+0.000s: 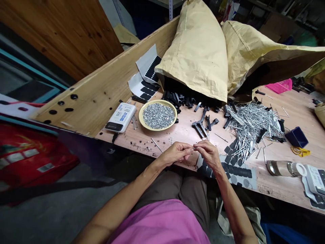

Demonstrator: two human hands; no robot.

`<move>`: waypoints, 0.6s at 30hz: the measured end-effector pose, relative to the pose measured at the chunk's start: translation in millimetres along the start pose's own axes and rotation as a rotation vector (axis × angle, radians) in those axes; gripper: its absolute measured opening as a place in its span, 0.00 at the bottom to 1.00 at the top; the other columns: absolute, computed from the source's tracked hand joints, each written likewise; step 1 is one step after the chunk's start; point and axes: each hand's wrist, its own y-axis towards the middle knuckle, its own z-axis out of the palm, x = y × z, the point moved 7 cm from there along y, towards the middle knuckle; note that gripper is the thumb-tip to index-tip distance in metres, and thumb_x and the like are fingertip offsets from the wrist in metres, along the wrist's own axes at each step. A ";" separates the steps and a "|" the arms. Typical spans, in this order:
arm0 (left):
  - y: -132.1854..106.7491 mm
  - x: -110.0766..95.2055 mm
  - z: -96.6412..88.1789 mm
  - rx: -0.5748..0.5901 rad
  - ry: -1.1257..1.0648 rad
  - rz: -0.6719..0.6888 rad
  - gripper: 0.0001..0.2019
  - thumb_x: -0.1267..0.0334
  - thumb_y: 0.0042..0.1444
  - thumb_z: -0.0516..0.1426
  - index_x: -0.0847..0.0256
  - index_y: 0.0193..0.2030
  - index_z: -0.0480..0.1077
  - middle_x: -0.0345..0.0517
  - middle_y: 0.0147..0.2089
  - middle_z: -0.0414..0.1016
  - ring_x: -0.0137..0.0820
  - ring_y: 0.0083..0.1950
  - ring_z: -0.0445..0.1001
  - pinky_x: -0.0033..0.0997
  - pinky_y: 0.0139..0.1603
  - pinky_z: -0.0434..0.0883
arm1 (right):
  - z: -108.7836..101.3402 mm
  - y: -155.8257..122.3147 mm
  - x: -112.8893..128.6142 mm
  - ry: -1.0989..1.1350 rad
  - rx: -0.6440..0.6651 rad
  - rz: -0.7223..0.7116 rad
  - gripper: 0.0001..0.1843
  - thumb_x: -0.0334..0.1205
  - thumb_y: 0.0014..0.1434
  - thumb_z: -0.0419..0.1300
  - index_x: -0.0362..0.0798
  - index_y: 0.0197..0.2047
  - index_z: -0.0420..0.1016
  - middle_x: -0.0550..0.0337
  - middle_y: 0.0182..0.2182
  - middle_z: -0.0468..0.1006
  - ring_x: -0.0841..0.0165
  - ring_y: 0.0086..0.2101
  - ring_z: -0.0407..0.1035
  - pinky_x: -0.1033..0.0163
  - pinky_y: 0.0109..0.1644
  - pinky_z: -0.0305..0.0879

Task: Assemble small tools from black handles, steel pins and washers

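Note:
My left hand [177,152] and my right hand [207,152] meet at the table's front edge, fingertips pinched together on a small metal piece [194,148] too small to make out. Behind them lies a yellow dish [159,115] full of small silver nuts. To the right sits a heap of long silver rods [251,127]. Black plastic parts [204,125] lie between dish and heap. A sheet of black round pads [235,171] lies under my right wrist.
Two big tan sacks [200,51] lie at the back, black parts spilling out. A white scale [120,117] is left of the dish. At the right are a blue box [296,137], yellow rubber bands [300,151], a glass jar [284,168] and a pink basket [280,86].

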 end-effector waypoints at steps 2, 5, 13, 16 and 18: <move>-0.2 0.3 1.0 0.019 -0.001 -0.006 0.21 0.45 0.44 0.63 0.65 0.29 0.72 0.33 0.18 0.61 0.17 0.16 0.50 0.22 0.16 0.45 | -1.4 0.9 2.5 0.012 0.023 -0.002 0.14 0.52 0.58 0.60 0.53 0.36 0.81 0.58 0.29 0.79 0.68 0.31 0.73 0.61 0.36 0.71; 0.2 3.8 2.8 0.049 -0.044 -0.040 0.22 0.45 0.43 0.63 0.64 0.31 0.71 0.32 0.17 0.62 0.17 0.15 0.49 0.21 0.16 0.45 | -1.7 2.1 9.0 0.003 0.075 -0.016 0.15 0.52 0.60 0.58 0.53 0.37 0.81 0.58 0.29 0.79 0.68 0.31 0.74 0.62 0.36 0.71; -1.8 3.2 2.3 0.023 -0.049 -0.039 0.23 0.44 0.41 0.64 0.65 0.32 0.72 0.32 0.17 0.61 0.17 0.15 0.50 0.21 0.16 0.44 | 0.0 -0.2 9.0 0.040 0.031 0.001 0.13 0.51 0.59 0.59 0.52 0.36 0.80 0.60 0.26 0.78 0.68 0.30 0.74 0.62 0.37 0.70; -1.5 2.9 4.0 0.035 -0.056 -0.040 0.24 0.43 0.41 0.64 0.65 0.33 0.73 0.31 0.17 0.61 0.16 0.15 0.49 0.22 0.16 0.44 | 2.8 -4.0 -0.4 0.126 -0.019 0.086 0.14 0.52 0.57 0.61 0.52 0.37 0.79 0.60 0.30 0.78 0.70 0.28 0.74 0.63 0.34 0.70; -0.5 3.3 4.2 0.027 -0.057 -0.024 0.25 0.43 0.41 0.63 0.66 0.33 0.73 0.31 0.17 0.61 0.16 0.15 0.48 0.22 0.16 0.44 | 3.5 -6.0 -2.6 0.112 -0.050 0.103 0.14 0.52 0.57 0.60 0.51 0.35 0.79 0.60 0.29 0.78 0.70 0.28 0.73 0.63 0.34 0.70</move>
